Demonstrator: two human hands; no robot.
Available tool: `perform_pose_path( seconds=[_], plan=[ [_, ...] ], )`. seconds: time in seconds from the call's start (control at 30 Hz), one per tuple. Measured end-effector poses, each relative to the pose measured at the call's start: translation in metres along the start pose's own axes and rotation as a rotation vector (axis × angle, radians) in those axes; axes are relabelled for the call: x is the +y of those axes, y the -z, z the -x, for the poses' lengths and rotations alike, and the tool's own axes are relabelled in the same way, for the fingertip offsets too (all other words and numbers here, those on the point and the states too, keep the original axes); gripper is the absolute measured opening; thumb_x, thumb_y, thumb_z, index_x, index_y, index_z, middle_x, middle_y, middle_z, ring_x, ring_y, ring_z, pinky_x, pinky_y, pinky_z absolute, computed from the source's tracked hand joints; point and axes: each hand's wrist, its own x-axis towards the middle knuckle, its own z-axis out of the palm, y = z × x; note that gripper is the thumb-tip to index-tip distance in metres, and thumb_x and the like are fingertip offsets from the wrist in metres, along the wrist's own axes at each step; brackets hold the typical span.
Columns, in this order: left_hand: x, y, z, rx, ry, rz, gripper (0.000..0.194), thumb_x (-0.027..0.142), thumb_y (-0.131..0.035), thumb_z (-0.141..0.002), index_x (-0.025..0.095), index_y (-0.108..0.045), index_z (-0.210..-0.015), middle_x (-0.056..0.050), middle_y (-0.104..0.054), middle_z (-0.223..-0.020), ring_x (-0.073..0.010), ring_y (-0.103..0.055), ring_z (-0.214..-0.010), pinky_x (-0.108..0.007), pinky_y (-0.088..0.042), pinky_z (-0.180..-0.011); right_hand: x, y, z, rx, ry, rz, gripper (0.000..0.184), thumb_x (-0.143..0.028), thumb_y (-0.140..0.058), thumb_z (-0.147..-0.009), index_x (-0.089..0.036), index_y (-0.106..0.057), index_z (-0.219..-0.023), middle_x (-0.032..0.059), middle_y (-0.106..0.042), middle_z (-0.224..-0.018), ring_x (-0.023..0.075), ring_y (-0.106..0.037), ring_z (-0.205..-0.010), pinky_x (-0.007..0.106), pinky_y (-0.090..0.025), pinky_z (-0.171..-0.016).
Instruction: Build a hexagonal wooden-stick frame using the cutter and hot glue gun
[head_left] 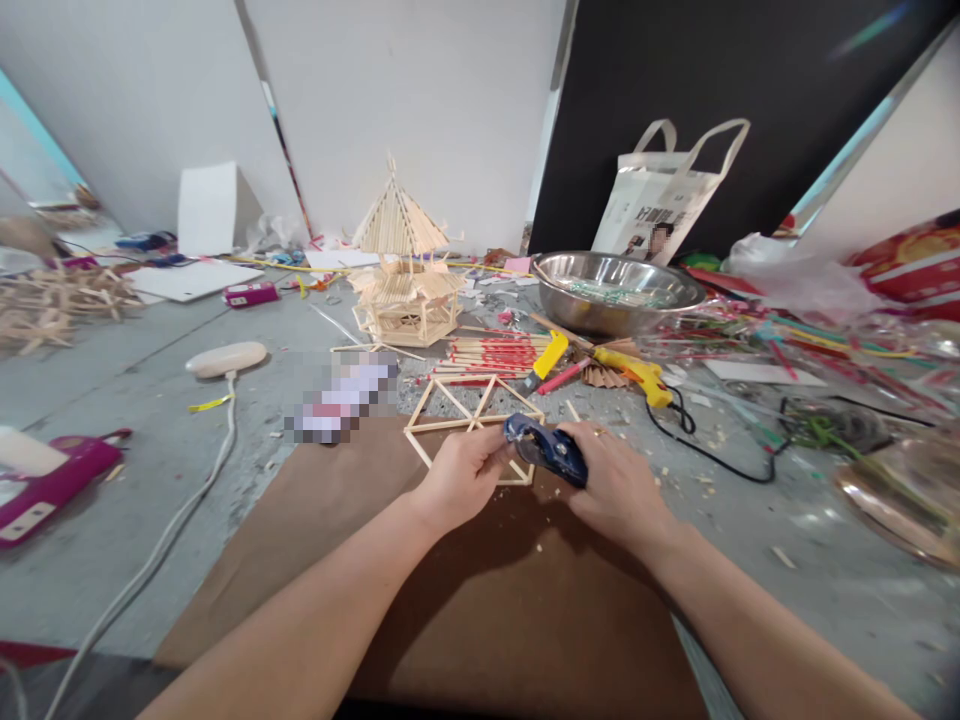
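While a dark blue hand tool (564, 458) is clamped in the curled fingers of the right hand (619, 490), its left end is held at the fingertips of the left hand (461, 475) — touching or just beside them, which cannot be told. The left hand's thumb and fingers are brought together over a frame of pale sticks (435, 427); whether anything is pinched between them is hidden. The frame is laid flat under and just beyond the left hand, its near part set over a brown sheet (300, 500) that is spread below both hands. Beyond the left hand and to its left, a pixelated flat item (345, 400) is seen. Straight ahead of the hands, red-marked sticks (487, 355) are laid in a row, and farther off a pagoda-like stick model (405, 300) is stood upright. Ahead of the right hand, a yellow tool (551, 355) and a yellow glue gun (634, 372) are placed — with a steel bowl (592, 318) set behind them.
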Motion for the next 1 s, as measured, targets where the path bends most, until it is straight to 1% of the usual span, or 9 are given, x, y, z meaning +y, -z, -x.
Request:
perform_pose_path(
  seconds=[0.17,0.4,0.5,0.67,0.83,1.0],
  plan=[
    [-0.0002,-0.0025,-0.0003,0.004,0.022,0.041,0.027,0.025,-0.036,-0.081,0.012,-0.059,-0.077,-0.003,-0.052,-0.064,-0.0126,-0.046,-0.061,-0.020,-0.036,-0.058,-0.0006,0.0006,0.0004,0.005,0.000,-0.007,0.039,-0.019,-0.052,-0.060,-0.019,-0.046,-0.099,0.0075,-0.059,-0.094,0.0234,-0.053,-0.084,0.030,-0.037,-0.066],
    [-0.0033,-0.0061,0.0001,0.030,0.024,0.076,0.026,0.025,-0.039,-0.081,0.009,-0.060,-0.080,0.000,-0.047,-0.059,-0.0088,-0.040,-0.056,-0.018,-0.034,-0.054,-0.0015,0.0027,0.0011,-0.036,-0.033,-0.013,0.038,-0.019,-0.052,-0.061,-0.019,-0.047,-0.098,0.0051,-0.060,-0.091,0.0225,-0.054,-0.082,0.028,-0.035,-0.064],
    [-0.0045,-0.0070,0.0000,0.032,0.027,0.088,0.027,0.026,-0.039,-0.081,0.010,-0.060,-0.081,0.000,-0.047,-0.060,-0.0084,-0.040,-0.056,-0.018,-0.034,-0.054,-0.0011,0.0031,0.0009,-0.054,-0.047,-0.017,0.038,-0.017,-0.052,-0.060,-0.020,-0.047,-0.098,0.0043,-0.060,-0.090,0.0217,-0.054,-0.081,0.028,-0.035,-0.063],
    [-0.0020,-0.0081,-0.0006,0.035,0.020,0.104,0.027,0.027,-0.039,-0.081,0.011,-0.060,-0.085,0.000,-0.048,-0.060,-0.0083,-0.041,-0.056,-0.018,-0.036,-0.054,-0.0020,0.0049,0.0001,-0.090,-0.079,-0.012,0.038,-0.019,-0.053,-0.059,-0.019,-0.047,-0.097,0.0052,-0.061,-0.089,0.0224,-0.055,-0.081,0.028,-0.035,-0.065],
    [0.0016,-0.0081,-0.0016,0.039,0.018,0.121,0.028,0.029,-0.038,-0.081,0.012,-0.059,-0.076,0.001,-0.047,-0.055,-0.0088,-0.043,-0.056,-0.018,-0.037,-0.054,-0.0021,0.0048,-0.0002,-0.095,-0.089,0.015,0.037,-0.021,-0.052,-0.060,-0.019,-0.047,-0.097,0.0052,-0.061,-0.089,0.0217,-0.056,-0.078,0.027,-0.034,-0.063],
    [0.0003,-0.0086,-0.0010,0.048,0.048,0.078,0.029,0.029,-0.037,-0.081,0.010,-0.057,-0.071,0.002,-0.040,-0.053,-0.0062,-0.033,-0.050,-0.017,-0.032,-0.049,-0.0013,0.0041,-0.0002,-0.101,-0.098,0.048,0.034,-0.021,-0.052,-0.060,-0.019,-0.047,-0.094,0.0042,-0.062,-0.085,0.0211,-0.057,-0.074,0.026,-0.032,-0.059]
  ],
)
